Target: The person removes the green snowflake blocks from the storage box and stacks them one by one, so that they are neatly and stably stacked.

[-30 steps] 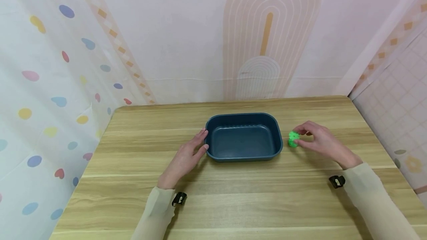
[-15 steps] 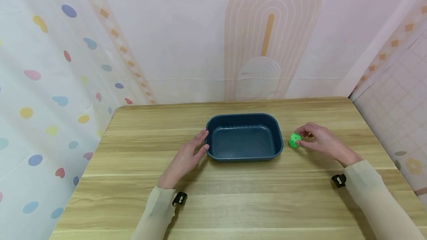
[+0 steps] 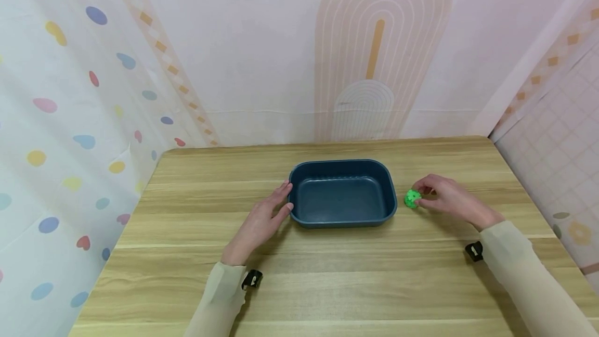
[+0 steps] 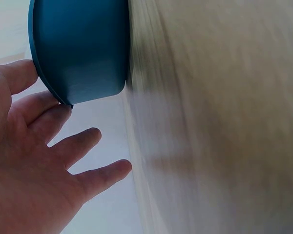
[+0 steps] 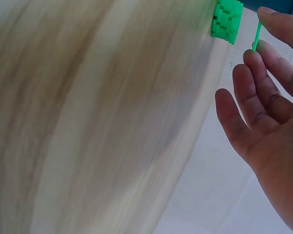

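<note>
My right hand [image 3: 449,199] pinches a thin green notched plastic disc [image 5: 257,36] between thumb and fingers; its other fingers are loosely bent. Below that disc stands a short stack of similar green discs [image 5: 226,22] on the table. A small gap parts the held disc from the stack in the right wrist view. Just left of the stack is a dark blue rectangular tub [image 3: 343,199] with rounded corners and nothing inside. With relaxed fingers, my left hand [image 3: 259,222] touches the tub's left rim with thumb and fingertips, as the left wrist view [image 4: 39,126] also shows.
The wood-grain table [image 3: 187,196] extends around the tub on all sides. A patterned curtain [image 3: 262,56] hangs behind the table and along its left. On the right stands a pale checked sheet [image 3: 561,134]. A small black device [image 3: 251,278] sits at the left wrist.
The disc in my right hand has shifted slightly over the stack, first rightward, then a little down and left. My left hand and the tub have stayed put.
</note>
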